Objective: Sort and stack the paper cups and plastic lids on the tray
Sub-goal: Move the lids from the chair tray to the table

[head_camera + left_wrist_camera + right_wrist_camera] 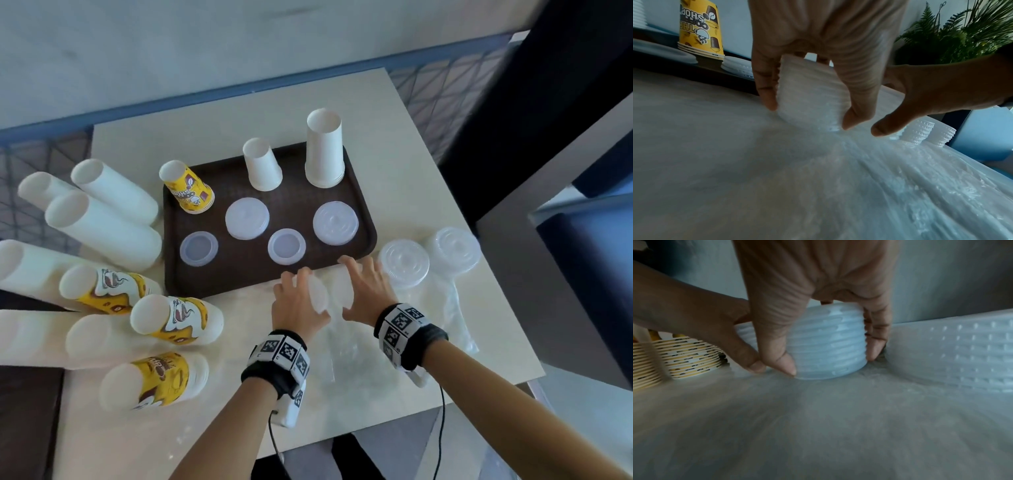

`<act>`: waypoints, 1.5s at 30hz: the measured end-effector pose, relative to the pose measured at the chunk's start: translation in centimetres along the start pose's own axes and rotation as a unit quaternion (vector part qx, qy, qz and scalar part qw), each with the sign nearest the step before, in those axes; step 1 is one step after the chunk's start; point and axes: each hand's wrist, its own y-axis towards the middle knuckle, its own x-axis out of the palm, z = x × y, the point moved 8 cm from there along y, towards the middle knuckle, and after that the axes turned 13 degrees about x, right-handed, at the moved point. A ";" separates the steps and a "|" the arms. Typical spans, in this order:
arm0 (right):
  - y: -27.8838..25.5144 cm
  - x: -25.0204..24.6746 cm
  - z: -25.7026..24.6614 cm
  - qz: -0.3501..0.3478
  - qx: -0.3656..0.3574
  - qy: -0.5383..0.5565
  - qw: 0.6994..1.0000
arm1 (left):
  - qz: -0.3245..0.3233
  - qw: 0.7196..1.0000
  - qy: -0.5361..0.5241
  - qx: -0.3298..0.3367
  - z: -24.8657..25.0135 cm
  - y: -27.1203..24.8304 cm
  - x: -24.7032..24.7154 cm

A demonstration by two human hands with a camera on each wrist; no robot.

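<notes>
**Lid stacks in hand, much sorting left**

Each hand grips its own short stack of translucent lids, standing on the desk just in front of the tray's near edge: the left hand (297, 297) curls around one stack (809, 95), the right hand (364, 289) around the other (828, 344). On the brown tray (363, 236) sit four lid piles, a yellow printed cup stack (188, 188) and two white cup stacks, all inverted. I judge the job partly done: long cup sleeves (102, 226) lie on the desk to the left, and two clear lid stacks (404, 263) wait to the right.
</notes>
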 end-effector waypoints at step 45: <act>-19.5 -9.2 -37.0 0.158 -0.395 0.157 0.891 | 0.346 0.937 0.030 0.031 -18.5 -19.6 -32.2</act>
